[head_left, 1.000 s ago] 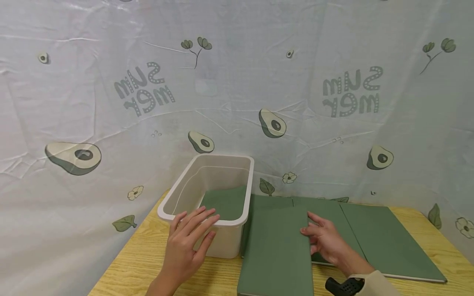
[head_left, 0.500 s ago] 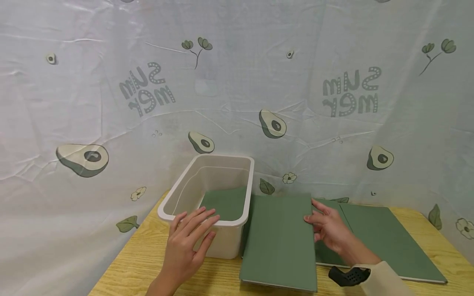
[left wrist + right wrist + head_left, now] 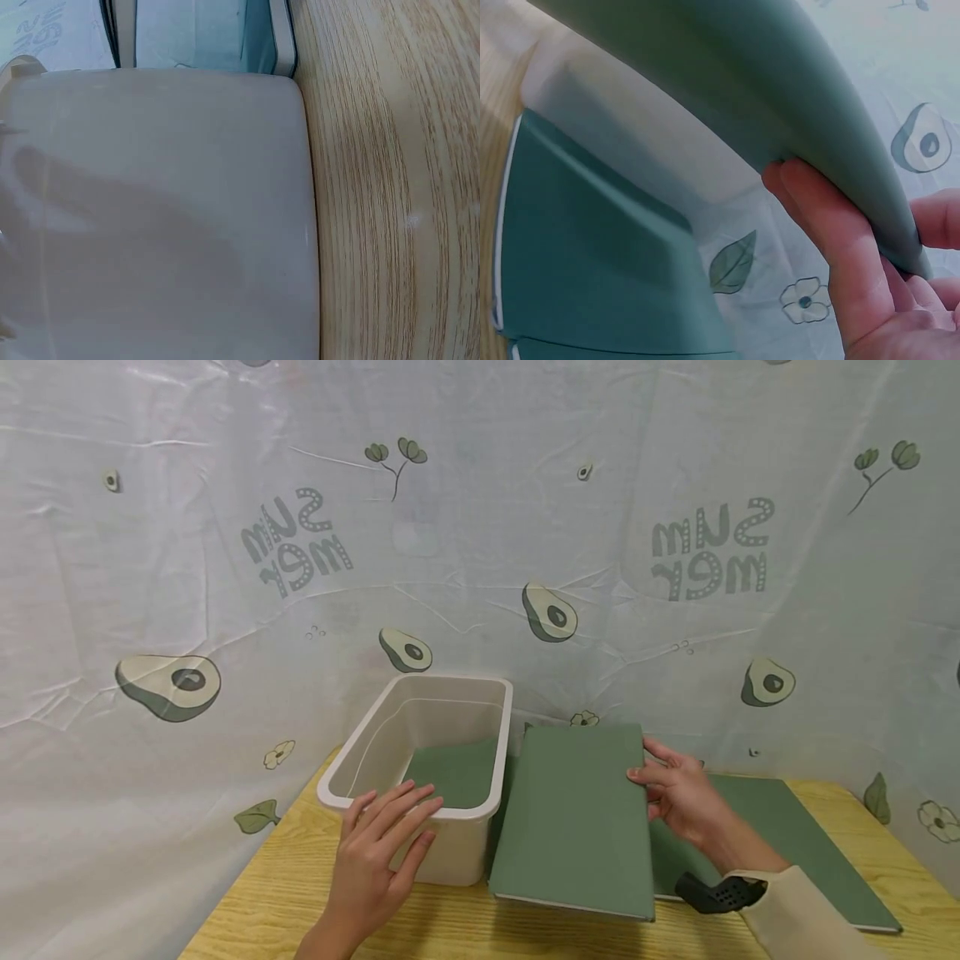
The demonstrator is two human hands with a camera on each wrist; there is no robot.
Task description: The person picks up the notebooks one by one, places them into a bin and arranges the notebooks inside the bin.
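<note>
My right hand pinches the right edge of a green hardcover book, thumb on its front cover and fingers behind. The book is raised off the table and tilted, its lower page edges facing me. In the right wrist view, fingers press under the same book. My left hand rests over the near rim of a beige plastic bin, fingers extended. Another flat green piece lies inside the bin. The left wrist view shows mainly the bin's outer wall.
More green books lie on the wood-grain table to the right. Others show under the raised book in the right wrist view, with one cover nearest. A patterned plastic curtain hangs behind the table's far edge.
My right hand has lifted the green book and shifted slightly right and away from me; its lower edge has come up off the table. The left hand and bin stay put.
</note>
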